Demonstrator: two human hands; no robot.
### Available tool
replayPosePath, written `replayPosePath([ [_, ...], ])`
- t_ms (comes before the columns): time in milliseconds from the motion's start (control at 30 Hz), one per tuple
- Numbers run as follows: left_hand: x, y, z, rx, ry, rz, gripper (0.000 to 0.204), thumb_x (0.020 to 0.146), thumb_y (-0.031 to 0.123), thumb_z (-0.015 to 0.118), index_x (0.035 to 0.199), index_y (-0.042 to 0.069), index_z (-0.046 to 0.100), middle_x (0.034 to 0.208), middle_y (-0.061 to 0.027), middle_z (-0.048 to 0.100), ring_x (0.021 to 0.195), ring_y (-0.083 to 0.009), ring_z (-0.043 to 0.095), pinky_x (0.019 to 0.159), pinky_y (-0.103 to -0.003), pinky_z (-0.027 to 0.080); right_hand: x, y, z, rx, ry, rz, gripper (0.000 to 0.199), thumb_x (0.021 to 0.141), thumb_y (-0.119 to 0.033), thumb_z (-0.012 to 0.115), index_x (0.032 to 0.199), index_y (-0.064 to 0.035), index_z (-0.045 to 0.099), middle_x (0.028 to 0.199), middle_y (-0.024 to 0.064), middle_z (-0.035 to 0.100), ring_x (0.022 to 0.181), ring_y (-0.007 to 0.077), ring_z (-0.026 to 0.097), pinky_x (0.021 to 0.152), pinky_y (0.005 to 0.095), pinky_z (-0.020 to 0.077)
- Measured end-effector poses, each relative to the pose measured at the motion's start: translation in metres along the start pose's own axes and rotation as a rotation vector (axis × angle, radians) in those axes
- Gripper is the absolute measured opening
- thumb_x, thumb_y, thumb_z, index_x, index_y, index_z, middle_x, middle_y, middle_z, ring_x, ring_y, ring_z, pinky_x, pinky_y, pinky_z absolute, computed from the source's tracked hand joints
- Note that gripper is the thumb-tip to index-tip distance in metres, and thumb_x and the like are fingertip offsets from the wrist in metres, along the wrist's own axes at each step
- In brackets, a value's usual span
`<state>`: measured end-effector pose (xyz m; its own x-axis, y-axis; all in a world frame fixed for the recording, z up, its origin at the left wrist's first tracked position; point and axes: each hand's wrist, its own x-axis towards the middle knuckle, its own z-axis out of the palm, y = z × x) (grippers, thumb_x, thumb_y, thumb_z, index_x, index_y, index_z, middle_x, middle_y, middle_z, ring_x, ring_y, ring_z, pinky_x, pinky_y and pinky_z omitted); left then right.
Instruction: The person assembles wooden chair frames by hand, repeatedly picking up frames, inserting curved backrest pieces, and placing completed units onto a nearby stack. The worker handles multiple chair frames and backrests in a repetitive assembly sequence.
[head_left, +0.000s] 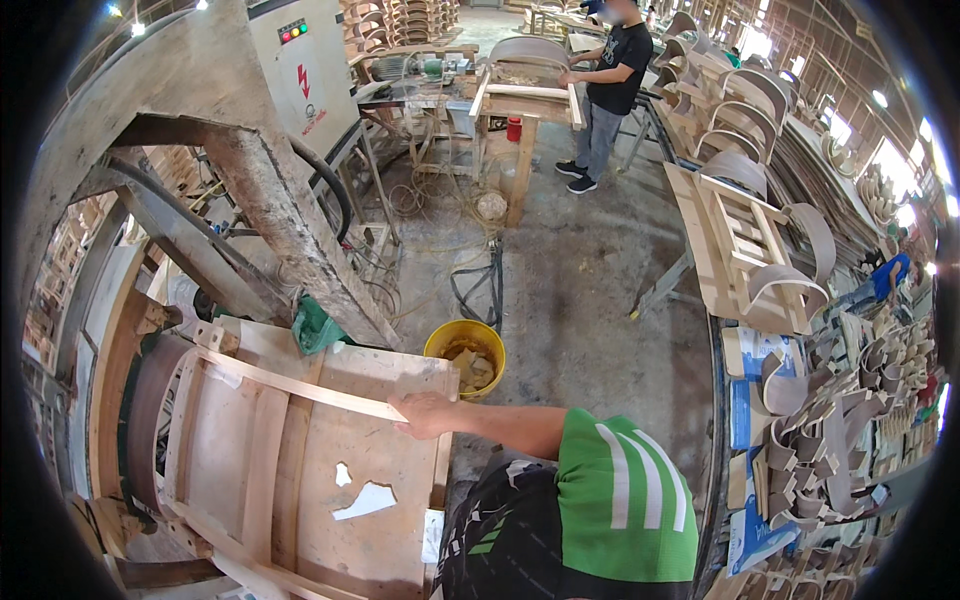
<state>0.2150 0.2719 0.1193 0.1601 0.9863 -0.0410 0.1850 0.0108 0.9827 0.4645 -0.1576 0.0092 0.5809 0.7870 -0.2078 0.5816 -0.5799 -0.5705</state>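
Observation:
My right hand (pixel 425 414) is closed around the end of a long curved rail of a pale wooden frame (pixel 300 388). The frame lies over a plywood tabletop (pixel 400 540), and a crossbar joins its two long rails. Its far-left end is up against a brown upright belt (pixel 160 420), which looks like a sanding belt; whether they touch I cannot tell. Torn white scraps (pixel 366 502) lie on the plywood between the rails. My left hand is out of the picture; the frame's near rail runs off the lower edge.
A yellow bucket (pixel 435 348) with scraps inside stands past the table's corner. Green cloth (pixel 316 325) hangs beside a rusty machine post (pixel 290 200). Another person (pixel 615 75) works at a far bench. Stacked bent-wood parts (pixel 745 115) line the right side; hoses (pixel 430 190) lie on the floor.

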Motion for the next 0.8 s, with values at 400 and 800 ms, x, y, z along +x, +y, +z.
replayPosePath([
  [400,-0.054,-0.060,-0.033,0.003,0.016,-0.072,0.048,0.107,0.049,0.054,0.131,0.008,0.061,0.090,-0.0064,0.069,0.074,-0.0189,0.068,0.062,-0.032,0.057,0.000,-0.006,-0.006,0.043,-0.067,0.070,0.047,0.103,-0.035,0.059,0.134,-0.0030,0.046,0.122,0.0270,0.066,0.115,0.0449,0.065,0.095,0.0567,0.0498],
  [800,-0.301,-0.197,-0.146,-0.355,-0.055,-0.494,0.049,0.107,0.050,0.055,0.132,0.009,0.061,0.089,-0.0061,0.069,0.072,-0.0185,0.068,0.060,-0.032,0.057,0.006,-0.013,-0.009,-0.057,-0.162,0.265,0.074,0.103,-0.048,0.057,0.155,0.0009,0.039,0.143,0.0313,0.057,0.133,0.0448,0.056,0.114,0.0506,0.0435],
])
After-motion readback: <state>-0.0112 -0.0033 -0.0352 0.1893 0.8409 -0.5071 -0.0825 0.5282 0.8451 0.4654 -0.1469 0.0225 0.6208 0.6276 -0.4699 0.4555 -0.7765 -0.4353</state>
